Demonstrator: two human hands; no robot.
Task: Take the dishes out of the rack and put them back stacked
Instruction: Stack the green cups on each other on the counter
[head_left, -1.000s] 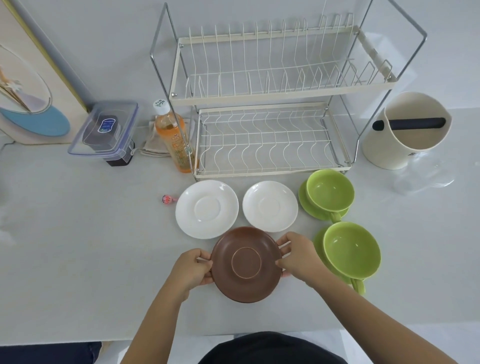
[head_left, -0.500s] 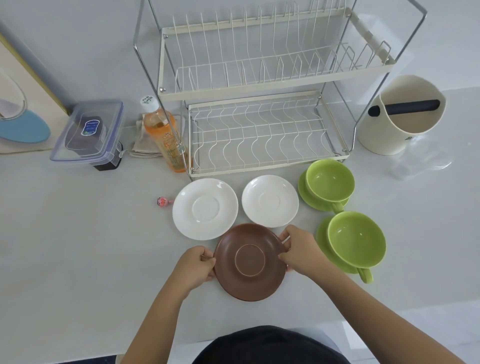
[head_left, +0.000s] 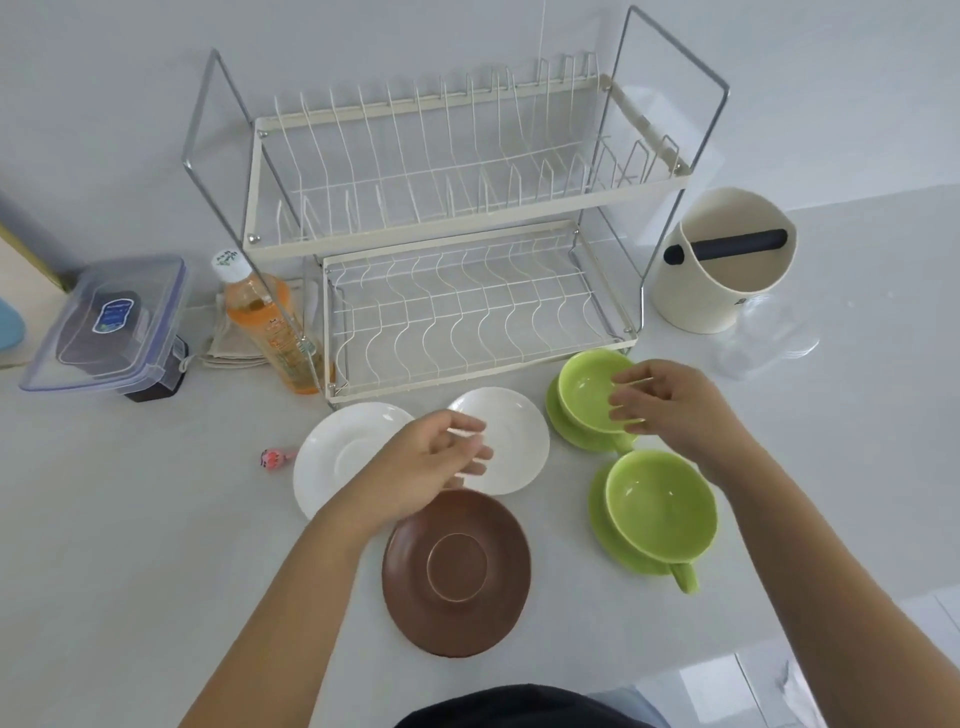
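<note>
The two-tier wire dish rack (head_left: 467, 291) holds nothing on either shelf. In front of it on the counter lie two white saucers, one on the left (head_left: 332, 457) and one on the right (head_left: 511, 431). A brown saucer (head_left: 457, 571) lies nearest me. Two green cups sit on green saucers, one far (head_left: 587, 395) and one near (head_left: 660, 509). My left hand (head_left: 426, 467) hovers above the gap between the white saucers, fingers loose, holding nothing. Over the far green cup floats my right hand (head_left: 670, 405), fingers spread and holding nothing.
An orange drink bottle (head_left: 265, 327) stands by the rack's left leg, with a folded cloth behind it. A clear lidded box (head_left: 109, 327) is further left. A cream bin with a dark bar (head_left: 727, 265) and a clear lid (head_left: 769, 338) stand to the right. A small pink toy (head_left: 272, 458) lies left of the saucers.
Both hands have let go of the brown saucer, which stays on the counter. The left hand rose toward the white saucers and the right hand moved over the far green cup.
</note>
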